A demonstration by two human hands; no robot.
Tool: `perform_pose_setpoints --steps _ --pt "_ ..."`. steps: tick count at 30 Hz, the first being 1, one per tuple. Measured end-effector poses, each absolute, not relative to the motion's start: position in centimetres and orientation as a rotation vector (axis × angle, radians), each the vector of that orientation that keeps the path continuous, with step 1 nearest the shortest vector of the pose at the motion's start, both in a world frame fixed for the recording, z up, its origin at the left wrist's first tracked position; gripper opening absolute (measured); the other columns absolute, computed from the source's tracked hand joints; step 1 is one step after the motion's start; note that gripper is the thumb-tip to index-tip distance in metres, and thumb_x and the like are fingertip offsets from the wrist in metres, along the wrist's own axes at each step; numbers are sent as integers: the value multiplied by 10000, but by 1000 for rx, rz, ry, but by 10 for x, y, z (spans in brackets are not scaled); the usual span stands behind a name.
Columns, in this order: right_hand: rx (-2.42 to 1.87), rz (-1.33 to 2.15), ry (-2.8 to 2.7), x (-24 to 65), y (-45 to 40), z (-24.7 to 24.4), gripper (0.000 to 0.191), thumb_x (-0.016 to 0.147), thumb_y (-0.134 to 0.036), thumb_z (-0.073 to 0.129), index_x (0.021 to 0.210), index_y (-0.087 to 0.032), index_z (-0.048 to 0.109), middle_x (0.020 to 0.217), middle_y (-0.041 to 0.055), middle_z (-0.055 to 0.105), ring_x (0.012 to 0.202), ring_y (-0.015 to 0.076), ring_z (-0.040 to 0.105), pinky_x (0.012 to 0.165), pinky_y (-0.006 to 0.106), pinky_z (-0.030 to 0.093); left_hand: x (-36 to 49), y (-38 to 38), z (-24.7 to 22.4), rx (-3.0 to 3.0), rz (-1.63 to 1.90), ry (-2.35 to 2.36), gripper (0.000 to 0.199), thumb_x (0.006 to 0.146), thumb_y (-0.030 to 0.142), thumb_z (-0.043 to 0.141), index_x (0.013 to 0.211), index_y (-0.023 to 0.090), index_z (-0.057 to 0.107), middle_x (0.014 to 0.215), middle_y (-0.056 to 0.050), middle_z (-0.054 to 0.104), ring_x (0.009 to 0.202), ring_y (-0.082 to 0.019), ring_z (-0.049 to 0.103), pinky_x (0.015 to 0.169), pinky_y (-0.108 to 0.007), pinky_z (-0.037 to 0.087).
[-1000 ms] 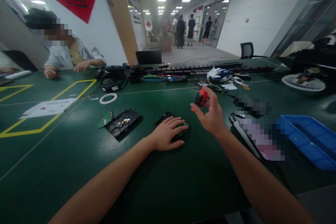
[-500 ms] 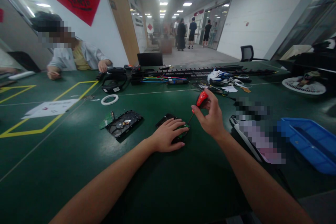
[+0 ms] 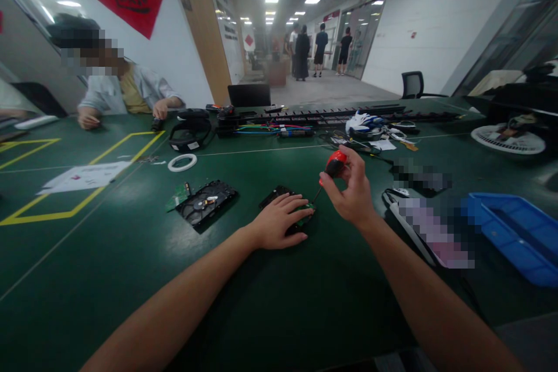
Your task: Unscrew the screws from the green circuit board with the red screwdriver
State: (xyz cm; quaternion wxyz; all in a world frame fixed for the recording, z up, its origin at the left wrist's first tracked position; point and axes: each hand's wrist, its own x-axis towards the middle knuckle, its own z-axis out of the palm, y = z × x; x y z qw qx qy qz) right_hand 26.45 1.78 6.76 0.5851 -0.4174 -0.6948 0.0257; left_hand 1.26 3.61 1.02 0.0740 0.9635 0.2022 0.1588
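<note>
– clamping the right grip [image 3: 354, 195] on the screwdriver [image 3: 335, 165]. seeing any change?
– yes, rolled to show more black; probably mid-turn. spreading the left grip [image 3: 279, 225] over the hard drive [image 3: 273, 196] on the counter [image 3: 335, 296].

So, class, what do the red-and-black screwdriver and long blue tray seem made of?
Red-and-black screwdriver: handle likely smooth plastic, bright red, black parts possibly rubber; thin straight shaft likely metal, finish unclear. Long blue tray: probably satin plastic, from uniform colour and moulded ridges.
</note>
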Motion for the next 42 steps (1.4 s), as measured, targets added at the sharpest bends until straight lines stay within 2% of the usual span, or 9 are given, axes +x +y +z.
perform_pose_setpoints --steps 4,10,19,24,27,30,37,42 --pt "-950 208 -1650 264 15 71 724 1019 -279 626 1667 -339 309 1431 132 656 1003 255 818 925 468 719 12 36 10 2893 485 603 713 1036 637 588 1647 290 466 1702 -114 480 1603 -368 421 1339 -629 290" --pt "-1016 57 -1652 267 19 71 778 953 -329 758 1636 -346 385 1486 117 658 982 249 795 883 448 722 12 35 12 2893 476 610 705 1039 624 591 1640 276 474 1701 -120 481 1609 -363 411 1341 -624 285" --pt "-1032 -37 -1645 267 21 70 788 935 -378 803 1619 -352 413 1480 115 658 941 258 771 869 485 712 14 36 12 2899 463 612 718 1034 639 591 1641 275 472 1700 -123 480 1608 -371 409 1334 -634 293" --pt "-1035 103 -1605 265 19 70 757 985 -346 704 1655 -324 352 1481 147 648 1011 271 801 909 489 720 13 36 12 2899 450 606 710 1041 642 576 1639 274 473 1710 -109 474 1611 -364 404 1337 -624 291" --pt "-992 201 -1623 265 18 72 739 1013 -325 645 1672 -313 312 1390 139 705 999 257 823 914 465 725 13 36 12 2899 444 609 710 1044 642 567 1648 285 458 1722 -93 463 1618 -364 391 1338 -627 285" --pt "-997 167 -1650 265 17 74 762 981 -350 705 1656 -314 354 1315 114 748 983 259 823 891 451 733 14 35 12 2895 435 606 706 1049 636 556 1655 292 445 1732 -85 449 1626 -365 378 1340 -633 275" --pt "-1022 56 -1694 264 16 76 748 968 -344 740 1639 -339 411 1428 98 715 947 242 814 851 419 733 15 34 14 2899 419 606 704 1062 632 535 1667 290 422 1742 -80 436 1631 -367 366 1342 -635 262" --pt "-1069 50 -1639 266 18 76 755 947 -417 785 1616 -335 444 1297 89 760 901 249 799 793 439 737 14 34 15 2894 427 603 706 1059 634 542 1662 285 428 1739 -86 439 1632 -367 364 1343 -645 254"
